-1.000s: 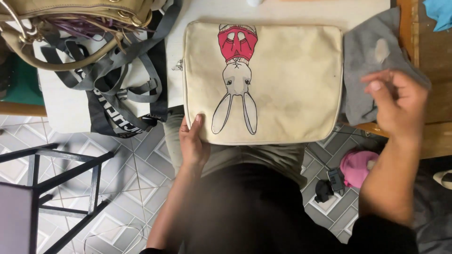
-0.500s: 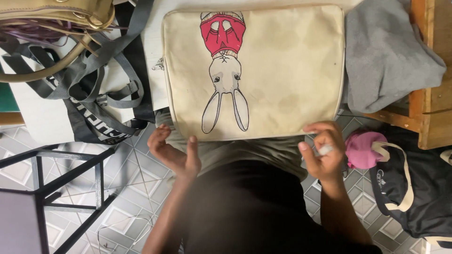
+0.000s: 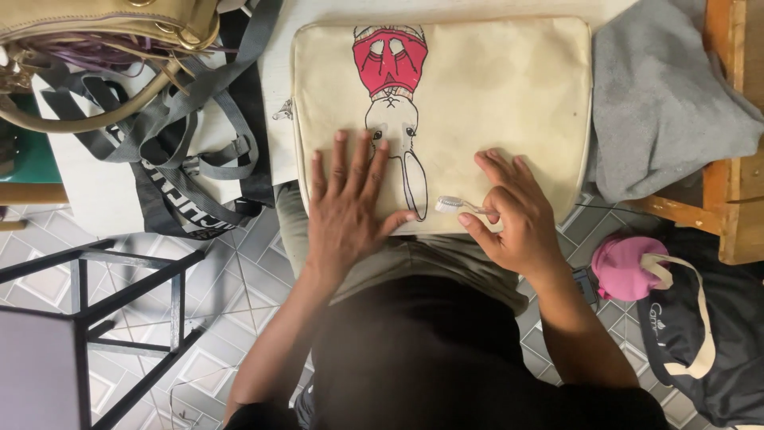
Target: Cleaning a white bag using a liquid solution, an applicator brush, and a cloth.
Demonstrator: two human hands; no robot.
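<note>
A cream fabric case [image 3: 493, 95] printed with a long-eared rabbit in a red top lies on my lap and against a white table edge. My left hand [image 3: 350, 199] presses flat on its lower left part, fingers spread over the rabbit's ears. My right hand [image 3: 513, 211] rests at the case's lower right and pinches a small toothbrush [image 3: 455, 205], whose bristled head points left and touches the fabric near my left thumb.
A tan handbag [image 3: 95, 32] and grey-strapped tote [image 3: 183, 159] sit at the left. A grey cloth [image 3: 668, 111] lies on a wooden stand [image 3: 732, 183] at the right. Below it are a pink bottle [image 3: 621, 267] and dark bag [image 3: 708, 342]. A black metal frame [image 3: 119, 295] stands on the tiled floor.
My left hand moved up from my lap and now lies flat on the case. My right hand shifted left onto the case's lower edge, with the toothbrush against the fabric.
</note>
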